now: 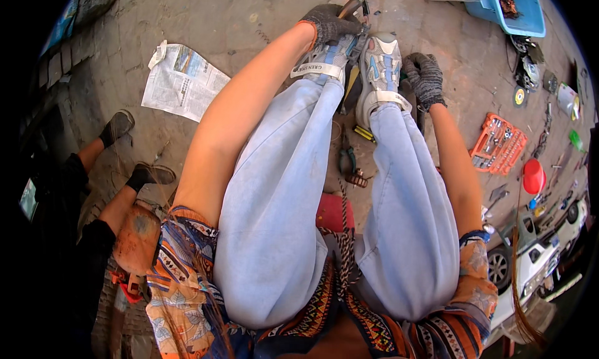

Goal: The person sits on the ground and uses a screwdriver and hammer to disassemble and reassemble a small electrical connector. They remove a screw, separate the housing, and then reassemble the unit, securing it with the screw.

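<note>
Tool [350,7] with brown handle, far centre, in gloved left hand [331,23]; fingers clamped round handle, just beyond left shoe [335,52]. Gloved right hand [425,78] low beside outer side of right shoe [382,63]; fingers curled together, cannot tell whether they grip anything. Pliers [352,159] on ground between legs, nearer than shoes. Newspaper [181,84] flat on left. Orange socket set [499,144] and red bowl [534,176] on right; blue tub [530,26] far right.
</note>
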Demonstrator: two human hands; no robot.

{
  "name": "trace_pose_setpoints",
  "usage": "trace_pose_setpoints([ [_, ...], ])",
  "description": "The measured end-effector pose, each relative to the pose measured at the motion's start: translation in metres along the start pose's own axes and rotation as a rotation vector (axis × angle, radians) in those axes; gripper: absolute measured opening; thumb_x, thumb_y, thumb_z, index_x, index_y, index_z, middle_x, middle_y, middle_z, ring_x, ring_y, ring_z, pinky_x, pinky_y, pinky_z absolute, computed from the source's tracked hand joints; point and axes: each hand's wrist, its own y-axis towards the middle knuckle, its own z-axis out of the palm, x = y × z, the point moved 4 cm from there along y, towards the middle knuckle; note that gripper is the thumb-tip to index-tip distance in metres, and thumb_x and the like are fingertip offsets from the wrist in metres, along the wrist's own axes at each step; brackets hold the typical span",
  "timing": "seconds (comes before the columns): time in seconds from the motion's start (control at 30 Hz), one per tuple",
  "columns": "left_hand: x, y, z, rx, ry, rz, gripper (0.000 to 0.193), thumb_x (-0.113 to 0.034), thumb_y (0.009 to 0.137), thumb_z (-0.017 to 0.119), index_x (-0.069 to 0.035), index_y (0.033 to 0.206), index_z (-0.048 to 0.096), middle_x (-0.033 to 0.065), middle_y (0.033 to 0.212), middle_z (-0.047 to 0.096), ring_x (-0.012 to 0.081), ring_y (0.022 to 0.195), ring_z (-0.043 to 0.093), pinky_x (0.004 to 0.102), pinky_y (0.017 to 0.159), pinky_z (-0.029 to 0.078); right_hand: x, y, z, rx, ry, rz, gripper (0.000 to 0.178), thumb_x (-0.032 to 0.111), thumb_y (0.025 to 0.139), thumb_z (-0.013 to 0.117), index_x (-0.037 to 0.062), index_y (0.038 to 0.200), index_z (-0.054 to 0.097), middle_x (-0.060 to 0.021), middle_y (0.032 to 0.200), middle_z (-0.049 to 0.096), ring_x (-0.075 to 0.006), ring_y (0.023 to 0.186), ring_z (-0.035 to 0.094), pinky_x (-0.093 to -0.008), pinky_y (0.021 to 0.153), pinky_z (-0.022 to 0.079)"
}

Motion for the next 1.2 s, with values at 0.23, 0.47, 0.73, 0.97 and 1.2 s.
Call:
trace_pose_setpoints([
  [0.23,0.001,0.000,0.001,0.072,0.082,0.039,0.030,-0.027,0.073,0.079,-0.009,0.094,0.069,0.0024,0.079,0.064,0.0099,0.057,0.050,0.0271,0.051,0.042,0.002,-0.014,0.001,-0.345,0.696,0.175,0.016,0.014,0.093,0.053,0.0014,0.099,0.061,-0.0126,0.093,0.067,-0.0198,0.081,0.064,-0.0345,0.071,0.051],
  [0.47,-0.006,-0.012,-0.004,0.092,0.204,0.122,0.034,-0.036,0.074,0.075,-0.007,0.091,0.068,0.0023,0.073,0.060,0.0106,0.059,0.051,0.0281,0.054,0.043,0.116,0.008,-0.060,0.128,0.044,-0.186,0.025,0.023,0.094,0.050,0.0056,0.107,0.061,-0.0136,0.103,0.066,-0.0287,0.092,0.065,-0.0381,0.082,0.050],
  [0.73,-0.001,-0.005,-0.005,0.080,0.269,0.102,0.040,-0.041,0.073,0.076,-0.007,0.095,0.069,0.0045,0.074,0.063,0.0118,0.059,0.055,0.0285,0.055,0.047,0.147,0.041,-0.069,0.273,-0.583,-0.397,0.027,0.030,0.089,0.054,0.0102,0.102,0.066,-0.0145,0.097,0.066,-0.0321,0.091,0.063,-0.0415,0.080,0.050],
  [0.97,0.009,0.000,-0.006,0.036,0.232,0.105,0.046,-0.043,0.069,0.074,-0.007,0.098,0.071,0.0084,0.080,0.067,0.0162,0.064,0.062,0.0306,0.063,0.052,0.181,0.067,-0.054,0.370,-0.767,-0.486,0.019,0.013,0.080,0.053,0.0041,0.090,0.067,-0.0200,0.090,0.066,-0.0355,0.086,0.064,-0.0445,0.074,0.052],
  [1.2,0.012,-0.001,-0.007,0.036,0.218,0.081,0.049,-0.044,0.068,0.075,-0.007,0.100,0.071,0.0090,0.084,0.069,0.0180,0.066,0.063,0.0304,0.065,0.053,0.196,0.079,-0.036,0.437,-0.730,-0.449,0.025,0.023,0.074,0.071,0.0044,0.091,0.069,-0.0204,0.087,0.067,-0.0353,0.088,0.065,-0.0437,0.076,0.052],
])
